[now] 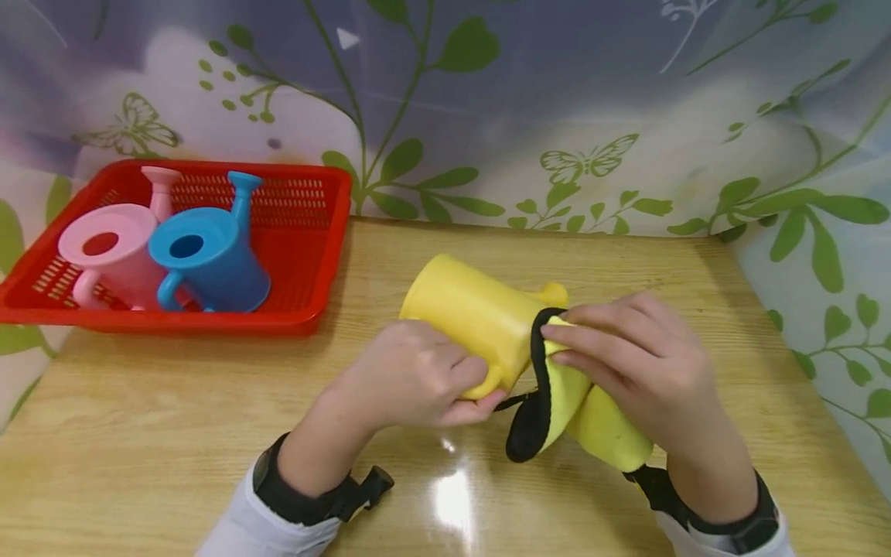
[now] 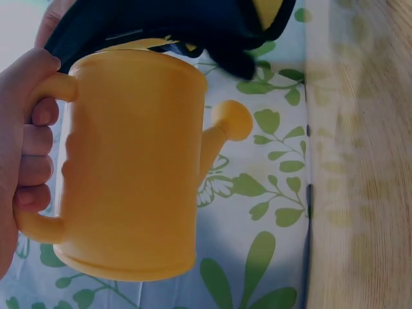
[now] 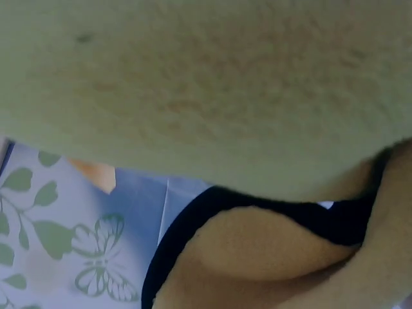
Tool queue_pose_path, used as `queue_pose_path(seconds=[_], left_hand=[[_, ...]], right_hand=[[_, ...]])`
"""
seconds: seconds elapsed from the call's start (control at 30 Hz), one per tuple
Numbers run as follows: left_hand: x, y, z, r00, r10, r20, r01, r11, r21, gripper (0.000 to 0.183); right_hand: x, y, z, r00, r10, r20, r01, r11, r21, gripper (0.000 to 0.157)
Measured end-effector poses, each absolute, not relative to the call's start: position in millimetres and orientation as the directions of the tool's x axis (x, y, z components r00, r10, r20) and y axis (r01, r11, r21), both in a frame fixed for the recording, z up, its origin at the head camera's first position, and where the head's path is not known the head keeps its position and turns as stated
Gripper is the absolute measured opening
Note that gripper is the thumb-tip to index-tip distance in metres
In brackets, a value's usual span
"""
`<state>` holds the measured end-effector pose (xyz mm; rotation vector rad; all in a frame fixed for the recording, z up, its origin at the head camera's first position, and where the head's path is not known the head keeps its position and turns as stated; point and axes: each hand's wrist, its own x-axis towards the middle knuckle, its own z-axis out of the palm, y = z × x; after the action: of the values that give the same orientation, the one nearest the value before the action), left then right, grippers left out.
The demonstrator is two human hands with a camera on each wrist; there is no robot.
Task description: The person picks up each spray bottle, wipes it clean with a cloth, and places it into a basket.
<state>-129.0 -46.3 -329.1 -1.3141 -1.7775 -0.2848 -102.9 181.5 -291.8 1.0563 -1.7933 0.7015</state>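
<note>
My left hand [image 1: 425, 375] grips the handle of a yellow watering can [image 1: 469, 302], its fingers curled through the loop in the left wrist view. The can [image 2: 132, 167] lies tilted in the head view, its base toward the upper left and its top toward my right hand. A yellow cloth with black edging [image 1: 574, 402] is pinched in my right hand [image 1: 643, 363] and overlaps the can's top end. In the right wrist view the cloth [image 3: 193, 96] fills most of the picture, close to the camera. The can's opening is hidden behind the cloth.
A red basket [image 1: 299, 317] stands at the back left of the wooden table [image 1: 230, 402]. Inside it are a pink watering can [image 1: 128, 263] and a blue watering can [image 1: 226, 267]. A leaf-patterned covering [image 1: 445, 100] rises behind the table.
</note>
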Motion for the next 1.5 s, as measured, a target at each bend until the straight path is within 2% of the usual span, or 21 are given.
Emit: queue_pose_path(seconds=[0.2,0.33,0.37,0.47,0.6,1.03,1.23,1.5], left_hand=[[-129,-44,-328,-0.044,0.666,0.745,0.858,0.407,-0.313,0.038],[-128,-45,-327,-0.056,0.685,0.726,0.851,0.414,-0.324,0.037],[-128,-45,-327,-0.059,0.689,0.723,0.846,0.418,-0.33,0.036],[-127,-45,-327,-0.059,0.698,0.714,0.828,0.434,-0.356,0.035],[-125,-43,-327,-0.047,0.695,0.717,0.807,0.449,-0.382,0.035],[-120,-37,-328,-0.04,0.704,0.709,0.795,0.452,-0.404,0.035],[-119,-34,-330,-0.034,0.712,0.701,0.803,0.438,-0.405,0.036],[-116,-30,-332,-0.019,0.713,0.701,0.805,0.427,-0.412,0.036]], right_hand=[[-99,178,-284,-0.301,-0.602,0.739,-0.838,0.537,0.097,0.029],[-99,171,-278,-0.337,-0.695,0.635,-0.817,0.551,0.17,0.011],[-99,169,-276,-0.344,-0.707,0.617,-0.816,0.551,0.176,0.011],[-101,164,-274,-0.349,-0.733,0.585,-0.818,0.542,0.191,0.024],[-107,158,-271,-0.33,-0.759,0.561,-0.827,0.519,0.216,0.028],[-128,140,-263,-0.301,-0.828,0.473,-0.835,0.468,0.289,0.021],[-138,131,-259,-0.313,-0.842,0.439,-0.853,0.452,0.259,0.014],[-147,117,-259,-0.316,-0.854,0.413,-0.869,0.435,0.235,0.012]])
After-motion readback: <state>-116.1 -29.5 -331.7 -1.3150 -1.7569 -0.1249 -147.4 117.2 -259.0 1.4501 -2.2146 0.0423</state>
